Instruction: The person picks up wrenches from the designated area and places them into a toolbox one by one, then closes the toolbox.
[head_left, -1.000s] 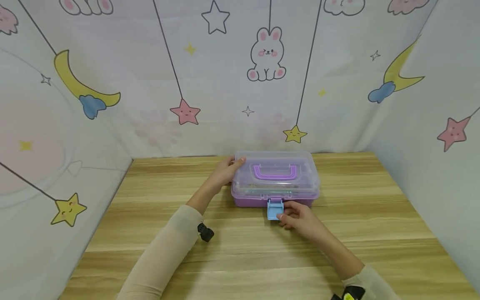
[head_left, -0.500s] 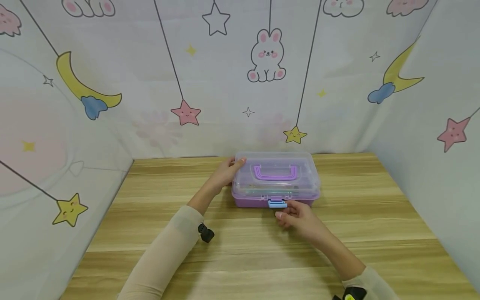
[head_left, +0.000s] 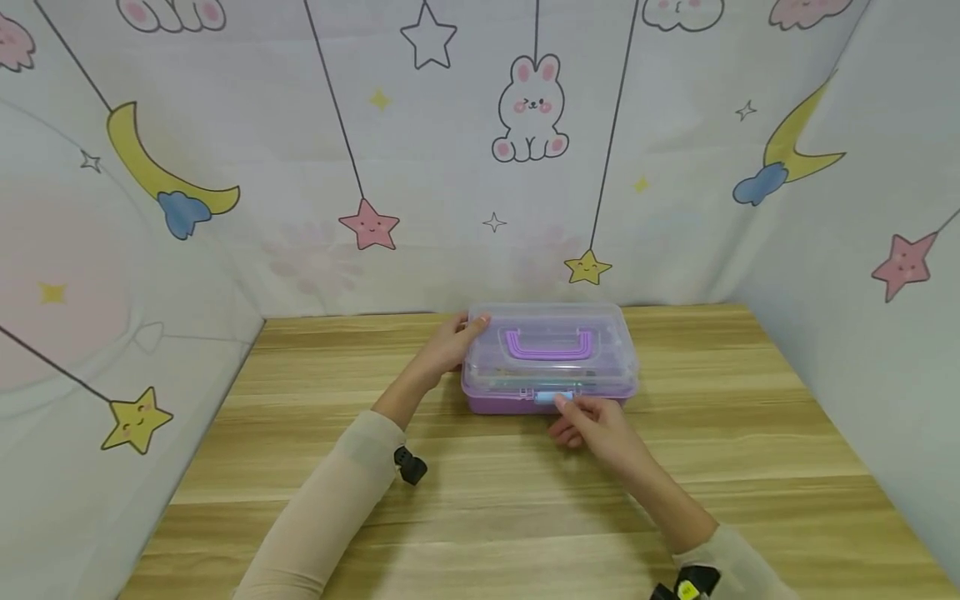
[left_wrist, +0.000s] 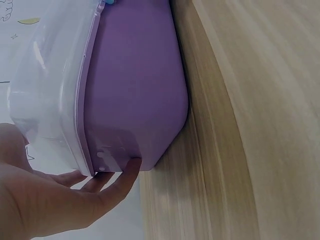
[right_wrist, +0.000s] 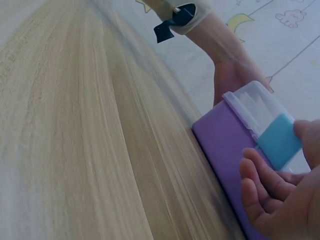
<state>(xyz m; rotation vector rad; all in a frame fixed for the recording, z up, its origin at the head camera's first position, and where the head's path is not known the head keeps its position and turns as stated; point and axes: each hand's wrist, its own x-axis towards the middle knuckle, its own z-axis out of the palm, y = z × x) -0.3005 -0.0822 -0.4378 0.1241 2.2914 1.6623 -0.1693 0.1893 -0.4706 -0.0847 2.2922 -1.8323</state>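
Observation:
A purple storage box [head_left: 502, 406] with a clear lid [head_left: 551, 317] and a purple handle [head_left: 551, 353] stands near the back of the table. On its left end, my left hand [head_left: 450, 346] holds it, thumb over the lid and fingers against the purple side wall, as the left wrist view shows. At the front, my right hand [head_left: 600, 425] has its thumb and index finger at the light blue latch [right_wrist: 281, 141]; the other fingers curl below it. The latch is tilted up and sticks out from the lid. Thin items lie inside, blurred through the lid.
The wood-grain table [head_left: 465, 517] extends in front of the box and to both sides. A white cloth backdrop [head_left: 435, 150] with printed stars, moons and a rabbit rises behind and beside it. A small black device [head_left: 410, 465] is on the left sleeve.
The latch has swung upward from hanging down, through level, to tilted up against the lid's edge. My right thumb has risen with it. My left hand and the box stay put.

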